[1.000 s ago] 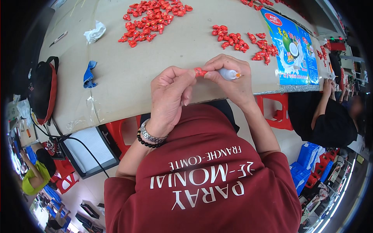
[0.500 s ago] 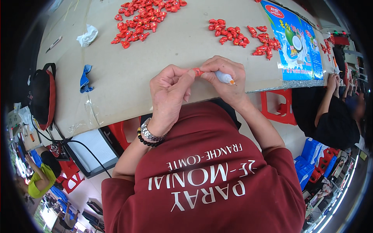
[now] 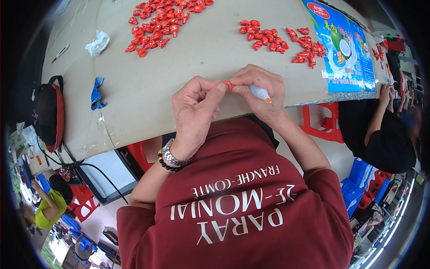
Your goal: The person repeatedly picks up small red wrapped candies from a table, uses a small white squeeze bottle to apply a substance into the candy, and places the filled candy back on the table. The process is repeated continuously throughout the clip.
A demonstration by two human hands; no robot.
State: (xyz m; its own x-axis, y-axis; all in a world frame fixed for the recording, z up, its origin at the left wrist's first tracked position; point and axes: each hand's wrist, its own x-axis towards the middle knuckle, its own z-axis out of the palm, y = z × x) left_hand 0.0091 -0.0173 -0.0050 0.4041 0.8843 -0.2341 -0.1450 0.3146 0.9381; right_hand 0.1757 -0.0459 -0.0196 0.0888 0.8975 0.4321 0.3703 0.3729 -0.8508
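Note:
Just above the table's near edge, my two hands meet at one small red piece (image 3: 228, 85), pinched by the fingertips from both sides. My left hand (image 3: 196, 101) is closed on its left end, with a watch and a bead bracelet at the wrist. My right hand (image 3: 264, 89) pinches the right end. That same hand also keeps a small white glue bottle (image 3: 260, 93) tucked in its palm, its orange collar and thin needle tip pointing down to the right. The fingers cover most of the red piece, so its shape is hard to make out.
A large heap of red pieces (image 3: 156, 24) lies far left on the table (image 3: 179, 67), and smaller groups (image 3: 264, 36) lie right of centre. Nearby are a crumpled tissue (image 3: 97, 43), a blue cloth scrap (image 3: 97, 94), a pen (image 3: 60, 53) and a blue poster (image 3: 342, 49). A co-worker (image 3: 380, 130) sits at right.
Both hands keep their hold on the red piece with hardly any movement. The glue bottle's tip has tilted slightly lower. The whole view has shifted a little.

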